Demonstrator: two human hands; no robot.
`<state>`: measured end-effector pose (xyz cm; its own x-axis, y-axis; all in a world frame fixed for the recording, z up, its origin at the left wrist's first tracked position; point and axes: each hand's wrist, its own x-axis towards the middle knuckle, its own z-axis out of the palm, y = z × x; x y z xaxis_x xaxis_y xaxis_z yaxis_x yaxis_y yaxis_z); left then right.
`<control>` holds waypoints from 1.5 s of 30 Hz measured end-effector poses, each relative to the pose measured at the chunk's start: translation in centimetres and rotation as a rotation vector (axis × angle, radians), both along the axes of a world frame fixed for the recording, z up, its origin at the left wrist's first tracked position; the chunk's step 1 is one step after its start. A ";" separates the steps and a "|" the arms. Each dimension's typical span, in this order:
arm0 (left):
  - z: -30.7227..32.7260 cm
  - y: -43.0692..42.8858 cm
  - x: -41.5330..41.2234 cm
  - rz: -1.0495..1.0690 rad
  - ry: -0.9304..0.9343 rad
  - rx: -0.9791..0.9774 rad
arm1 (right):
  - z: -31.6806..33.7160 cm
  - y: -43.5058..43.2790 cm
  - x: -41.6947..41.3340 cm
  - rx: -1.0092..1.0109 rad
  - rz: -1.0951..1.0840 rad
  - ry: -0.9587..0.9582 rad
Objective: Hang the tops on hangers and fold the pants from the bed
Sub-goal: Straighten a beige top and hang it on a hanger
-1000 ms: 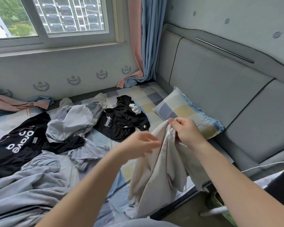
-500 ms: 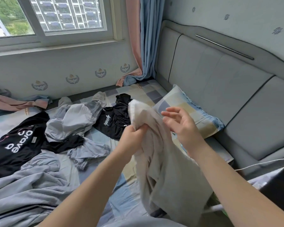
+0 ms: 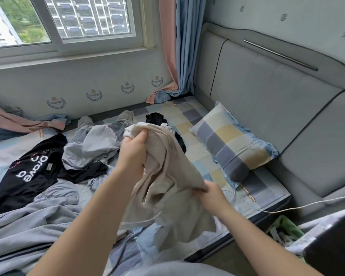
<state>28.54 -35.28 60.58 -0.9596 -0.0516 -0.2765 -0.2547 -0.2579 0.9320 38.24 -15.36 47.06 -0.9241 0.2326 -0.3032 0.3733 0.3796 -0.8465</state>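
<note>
Right grip (image 3: 209, 196), open half a sec ago, has dropped & now pinches the beige garment (image 3: 167, 176) low on its side; left grip (image 3: 132, 154) stays clenched on the bunched top end. So, prob., it's being stretched out to tell top from pants; nothing hung or folded yet. Garment hangs btwn both grips, over the near edge of the bed (image 3: 199, 154)

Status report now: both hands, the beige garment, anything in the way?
Left hand grips beige garment at top. Right hand holds its lower edge. Garment bunched, not yet folded. Nothing blocks; black T-shirt lies apart.
</note>
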 end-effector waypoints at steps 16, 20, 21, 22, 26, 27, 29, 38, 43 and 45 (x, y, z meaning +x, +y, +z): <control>-5.8 2.0 2.8 -0.420 0.162 -0.706 | 20.1 4.2 -4.3 0.384 0.202 0.535; -4.1 4.8 5.1 -0.713 0.344 -0.550 | 21.1 2.4 -4.2 0.387 0.309 0.547; -4.2 5.4 5.5 -0.728 0.364 -0.509 | 21.1 2.1 -4.2 0.382 0.326 0.557; -4.4 6.0 5.6 -0.703 0.395 -0.490 | 21.1 1.8 -4.1 0.375 0.339 0.565; -4.9 6.6 5.4 -0.617 0.367 -0.466 | 20.5 2.1 -4.6 0.230 0.289 0.569; -5.0 6.5 5.3 -0.631 0.327 -0.438 | 20.2 2.6 -4.9 0.174 0.243 0.560; -4.9 5.9 5.2 -0.634 0.256 -0.384 | 19.3 3.6 -5.4 0.084 0.126 0.519; -4.2 3.3 3.9 -0.355 -0.375 -0.019 | 15.6 4.9 -3.8 0.195 -0.265 0.509; -4.0 2.8 3.4 -0.201 -0.469 0.131 | 15.0 1.9 0.0 -0.069 0.128 0.460; -3.7 2.8 3.5 -0.212 -0.448 0.172 | 12.5 1.3 0.8 -0.047 0.292 0.124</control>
